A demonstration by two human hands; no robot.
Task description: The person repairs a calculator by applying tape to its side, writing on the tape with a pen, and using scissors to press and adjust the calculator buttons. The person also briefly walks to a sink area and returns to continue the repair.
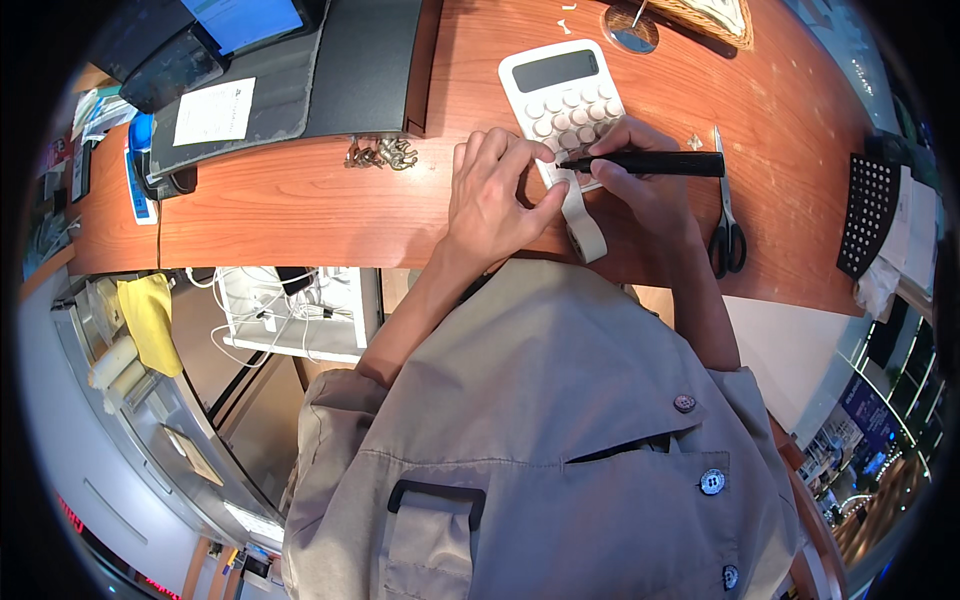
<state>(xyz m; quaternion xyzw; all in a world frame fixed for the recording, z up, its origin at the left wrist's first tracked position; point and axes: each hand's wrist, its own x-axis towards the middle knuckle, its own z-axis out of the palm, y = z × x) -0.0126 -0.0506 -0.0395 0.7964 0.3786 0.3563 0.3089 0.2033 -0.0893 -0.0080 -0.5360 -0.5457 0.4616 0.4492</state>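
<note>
Two hands are at the lower end of a white calculator [572, 104] on the desk [330, 222]. Your right hand [645, 180] has its fingers closed around a black marker [665, 164], its tip pointing left toward your left hand [492, 195]; you cannot tell whether it touches anything. Your left thumb and forefinger leave a narrow gap beside the white strip [572, 200] leading down to a tape roll [590, 240]. Scissors [726, 216] lie just right of the marker.
</note>
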